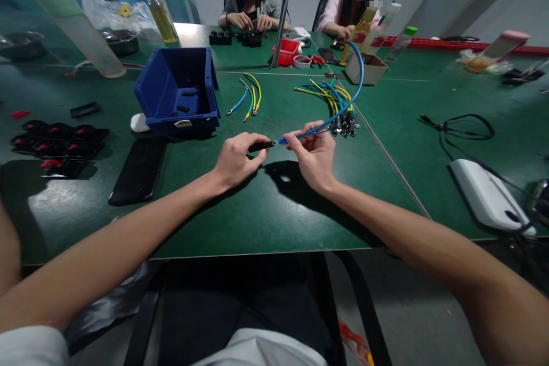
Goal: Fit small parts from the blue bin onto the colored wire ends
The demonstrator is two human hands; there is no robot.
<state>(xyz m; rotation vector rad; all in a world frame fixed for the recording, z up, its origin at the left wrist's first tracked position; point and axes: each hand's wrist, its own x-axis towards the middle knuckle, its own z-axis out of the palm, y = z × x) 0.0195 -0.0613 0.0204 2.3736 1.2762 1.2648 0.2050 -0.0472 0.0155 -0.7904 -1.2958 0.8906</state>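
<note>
My left hand (pixel 238 159) is closed on a small black sleeve (pixel 261 146), held between thumb and fingers above the green table. Facing it, my right hand (pixel 315 157) pinches a blue wire (pixel 359 77) close to its end, and the wire loops up and away behind the hand. The wire's metal tip lies at the mouth of the sleeve; whether it has entered cannot be made out. Just beyond my right hand lies a bundle of blue and yellow-green wires (pixel 332 94) with black-sleeved ends. Several short loose wires (pixel 249 96) lie farther to the left.
A blue bin (pixel 178 117) with small black pieces stands left, near a dark phone (pixel 139 171). Black parts (pixel 58 140) lie far left. A white power bank (pixel 491 194) with a black cable sits right. Two people work across the table (pixel 257 223), near a metal pole (pixel 283 17).
</note>
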